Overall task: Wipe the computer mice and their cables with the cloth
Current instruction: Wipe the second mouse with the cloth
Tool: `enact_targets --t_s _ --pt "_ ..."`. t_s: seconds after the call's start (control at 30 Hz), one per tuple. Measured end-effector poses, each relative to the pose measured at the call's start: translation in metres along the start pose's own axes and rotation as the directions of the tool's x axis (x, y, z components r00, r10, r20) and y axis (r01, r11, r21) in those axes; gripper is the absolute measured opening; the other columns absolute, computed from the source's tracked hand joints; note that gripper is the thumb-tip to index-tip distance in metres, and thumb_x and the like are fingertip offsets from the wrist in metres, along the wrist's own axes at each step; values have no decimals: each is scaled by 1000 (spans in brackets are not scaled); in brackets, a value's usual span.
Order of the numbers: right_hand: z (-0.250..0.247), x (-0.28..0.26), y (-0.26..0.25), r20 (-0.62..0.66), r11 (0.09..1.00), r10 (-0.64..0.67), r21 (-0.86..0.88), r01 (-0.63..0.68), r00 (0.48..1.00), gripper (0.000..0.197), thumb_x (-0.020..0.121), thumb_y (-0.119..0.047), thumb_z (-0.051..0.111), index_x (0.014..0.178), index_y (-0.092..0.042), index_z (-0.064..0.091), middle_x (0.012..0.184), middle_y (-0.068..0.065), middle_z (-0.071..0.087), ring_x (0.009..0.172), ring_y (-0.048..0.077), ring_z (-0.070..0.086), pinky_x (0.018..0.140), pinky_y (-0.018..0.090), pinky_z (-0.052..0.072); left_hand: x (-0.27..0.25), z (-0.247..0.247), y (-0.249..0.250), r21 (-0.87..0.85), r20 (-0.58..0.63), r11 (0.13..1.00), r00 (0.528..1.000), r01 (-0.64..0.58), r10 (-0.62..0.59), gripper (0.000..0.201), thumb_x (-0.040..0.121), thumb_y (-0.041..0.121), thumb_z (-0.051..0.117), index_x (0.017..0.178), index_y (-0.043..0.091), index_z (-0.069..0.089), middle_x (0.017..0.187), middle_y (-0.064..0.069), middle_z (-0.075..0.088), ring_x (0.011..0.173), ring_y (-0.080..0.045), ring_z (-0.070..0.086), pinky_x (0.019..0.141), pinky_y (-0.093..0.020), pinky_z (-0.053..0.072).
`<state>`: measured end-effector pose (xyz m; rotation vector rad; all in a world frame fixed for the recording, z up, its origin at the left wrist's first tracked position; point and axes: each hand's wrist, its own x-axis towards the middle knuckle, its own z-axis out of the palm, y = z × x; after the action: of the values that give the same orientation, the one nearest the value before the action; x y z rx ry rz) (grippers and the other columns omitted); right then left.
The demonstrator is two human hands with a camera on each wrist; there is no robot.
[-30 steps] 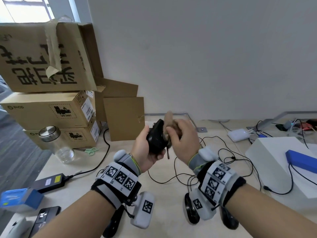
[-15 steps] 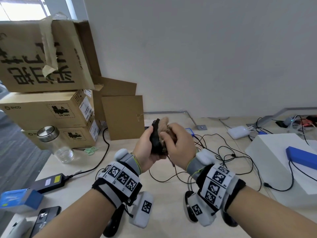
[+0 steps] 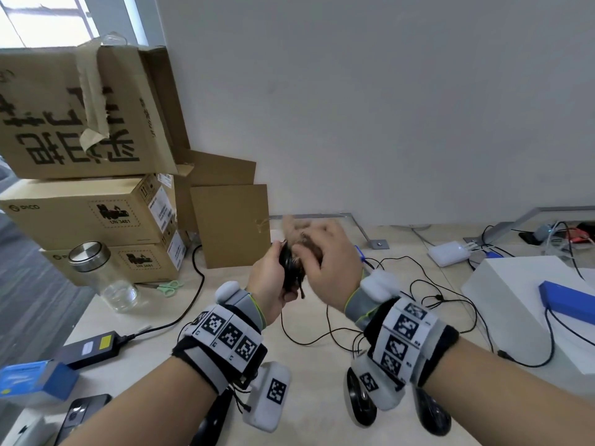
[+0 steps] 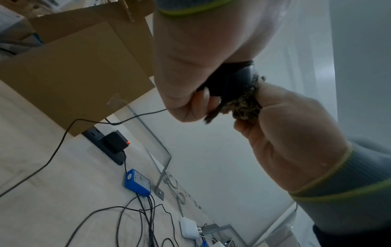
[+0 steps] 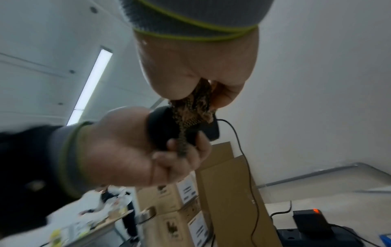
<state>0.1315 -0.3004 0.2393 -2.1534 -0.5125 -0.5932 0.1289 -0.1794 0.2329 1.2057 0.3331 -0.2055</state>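
Note:
My left hand (image 3: 269,281) grips a black computer mouse (image 3: 289,268) in the air above the desk, fingers curled round its body (image 5: 162,130). My right hand (image 3: 325,265) holds a bunched brown cloth (image 3: 306,243) and presses it against the mouse (image 4: 230,80). A strip of the cloth (image 5: 194,113) hangs down over the mouse. The thin black mouse cable (image 3: 309,339) trails from the mouse to the desk in loops. Two more black mice (image 3: 359,403) (image 3: 431,413) lie on the desk near my right wrist.
Stacked cardboard boxes (image 3: 87,207) stand at the left, with a glass jar (image 3: 106,278) and green scissors (image 3: 167,288) in front. A black power brick (image 3: 93,347), a white box (image 3: 528,304) with a blue bar, a white charger (image 3: 449,252) and tangled cables (image 3: 434,300) lie around.
The mouse has turned edge-on in my left hand. My right hand with the cloth has slid over it, rubbing from the top towards the side.

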Motion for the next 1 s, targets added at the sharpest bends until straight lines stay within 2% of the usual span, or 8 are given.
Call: enact_targets --t_s 0.07,0.13,0.3,0.4,0.5,0.63,0.8,1.0 --pt "5 -12 -6 67 988 -153 8 153 986 24 87 -30 56 101 -14 66 105 2 54 91 10 52 75 16 43 2 1 2 -43 34 999 999 0 1 40 88 56 48 91 20 66 82 -11 62 75 -25 61 69 -37 49" --pt "3 -7 2 85 981 -195 21 194 977 25 87 -30 55 99 -11 66 103 4 54 91 11 51 77 17 43 1 -1 5 -17 31 1000 1000 4 -4 39 86 55 47 87 17 59 74 -10 57 64 -22 55 57 -30 39" --pt "-6 21 26 -77 993 95 -61 -100 993 19 89 -30 50 90 -14 60 92 -2 53 81 6 42 76 31 41 -5 4 8 101 10 995 1000 11 -12 33 101 34 37 95 8 56 72 -13 52 43 -17 36 48 -26 16" --pt "1 2 6 -53 1000 13 6 -12 998 22 89 -32 50 97 -15 63 98 -5 46 80 7 49 71 19 40 -3 6 10 40 -6 999 1000 -9 9 30 97 35 46 85 11 59 66 -9 50 48 -19 43 48 -24 25" --pt "7 -13 -6 42 987 -155 51 153 987 24 87 -30 56 100 -12 65 99 0 49 82 10 51 69 17 42 -7 4 13 -89 165 996 986 7 8 18 77 36 60 70 21 59 68 -3 54 62 -18 56 57 -27 40" --pt "1 11 8 -68 998 -66 19 67 996 26 87 -34 55 97 -13 66 92 0 56 82 8 49 71 22 40 -13 -3 12 20 247 993 962 114 -115 53 90 64 44 86 17 69 72 -7 60 52 -20 48 43 -22 31" --pt "-17 34 30 -116 994 109 -18 -112 987 21 86 -30 57 81 -10 61 75 -4 52 75 12 44 68 30 36 -12 -4 17 10 294 993 948 120 -118 53 98 48 34 108 5 63 80 -21 63 54 -26 50 48 -27 38" --pt "4 -9 -6 53 989 -130 72 126 990 20 87 -28 57 98 -14 66 94 1 56 85 11 52 73 18 40 -5 1 14 -132 135 990 990 44 -26 36 93 32 38 74 16 63 69 -9 59 68 -24 58 67 -33 44"
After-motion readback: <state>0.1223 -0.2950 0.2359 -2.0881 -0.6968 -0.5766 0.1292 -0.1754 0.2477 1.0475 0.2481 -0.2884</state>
